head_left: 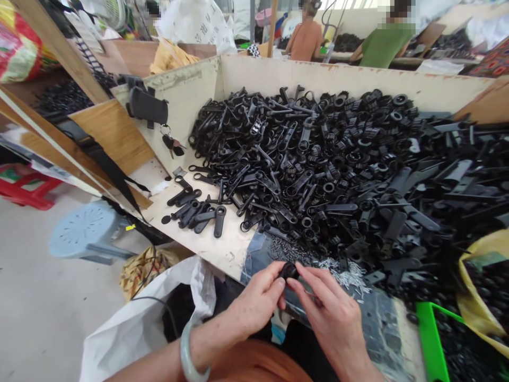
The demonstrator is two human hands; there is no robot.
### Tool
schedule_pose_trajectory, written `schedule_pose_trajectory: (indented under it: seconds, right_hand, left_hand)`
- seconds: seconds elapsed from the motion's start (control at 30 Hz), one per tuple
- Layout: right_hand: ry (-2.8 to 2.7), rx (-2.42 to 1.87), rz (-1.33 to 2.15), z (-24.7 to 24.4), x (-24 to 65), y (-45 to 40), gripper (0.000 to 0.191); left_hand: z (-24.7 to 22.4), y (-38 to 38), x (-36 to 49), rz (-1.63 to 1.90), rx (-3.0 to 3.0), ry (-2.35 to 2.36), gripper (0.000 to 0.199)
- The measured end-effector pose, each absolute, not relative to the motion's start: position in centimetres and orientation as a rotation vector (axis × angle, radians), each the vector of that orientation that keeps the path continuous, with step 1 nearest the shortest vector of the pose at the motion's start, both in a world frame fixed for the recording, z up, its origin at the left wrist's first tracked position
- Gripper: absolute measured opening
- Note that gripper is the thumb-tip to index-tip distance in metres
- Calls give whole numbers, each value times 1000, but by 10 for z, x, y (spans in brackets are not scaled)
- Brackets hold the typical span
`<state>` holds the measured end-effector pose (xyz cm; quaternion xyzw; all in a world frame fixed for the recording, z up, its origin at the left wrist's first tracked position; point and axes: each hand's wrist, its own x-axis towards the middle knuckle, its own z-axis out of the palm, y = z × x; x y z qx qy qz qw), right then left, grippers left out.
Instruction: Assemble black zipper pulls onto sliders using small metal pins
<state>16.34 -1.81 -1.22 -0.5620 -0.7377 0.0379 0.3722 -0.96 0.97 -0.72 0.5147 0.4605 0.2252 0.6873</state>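
Between my two hands, at the front edge of the bench, is a small round black plastic part (289,271). My left hand (260,297) pinches it from the left with thumb and fingers. From the right, my right hand (330,302) closes thumb and forefinger on the same part. Just beyond my fingers lie a scatter of small dark pins (288,248) and a pile of silver pins (345,276). Behind them rises a big heap of black plastic levers and rings (286,154). Several black levers (199,212) lie apart at the left.
A low board wall (338,79) surrounds the heap. Keys (173,146) hang at the left. A white sack (131,323) stands below the bench, near a blue stool (85,228). A green bin (431,339) of black parts sits at right. Two people work farther back.
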Motion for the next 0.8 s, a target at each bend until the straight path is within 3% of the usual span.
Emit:
schedule_pose_trajectory:
  seconds: [0.8]
  right_hand:
    - [-1835, -1496, 87, -20, 139, -23, 27]
  left_hand:
    - [-11, -2, -11, 593, 1438, 1248, 41]
